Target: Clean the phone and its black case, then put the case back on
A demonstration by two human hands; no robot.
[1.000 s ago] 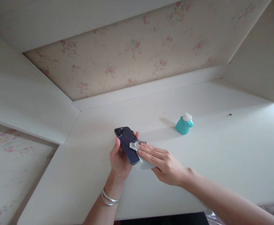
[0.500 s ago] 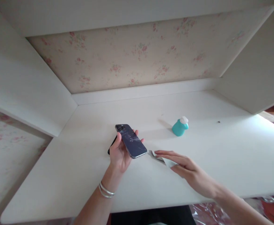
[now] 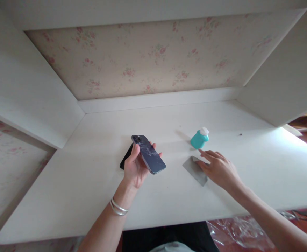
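Note:
My left hand [image 3: 135, 170] grips a dark blue smartphone [image 3: 151, 154], its back turned up and the camera lenses at the far end. Pale scratch-like or crack-like marks cross that back. A black flat object [image 3: 125, 157] lies on the table behind the hand, partly hidden by it. On the right, a grey cloth [image 3: 195, 171] lies flat with one corner raised at my right thumb. My right hand [image 3: 218, 168] is open over the cloth's right edge, fingers stretched toward a turquoise bottle [image 3: 198, 140] with a white cap. The fingertips are close to the bottle's base; contact is unclear.
The white table [image 3: 77, 196] has a back ledge [image 3: 158, 100] and side panels. A tiny dark bit [image 3: 241, 134] lies at the right. Clear plastic wrapping [image 3: 242, 232] is on the floor beyond the front edge.
The cloth has gone from my right hand to lying on the table. My right hand has moved right and away from me, nearer the bottle. The phone stays in my left hand.

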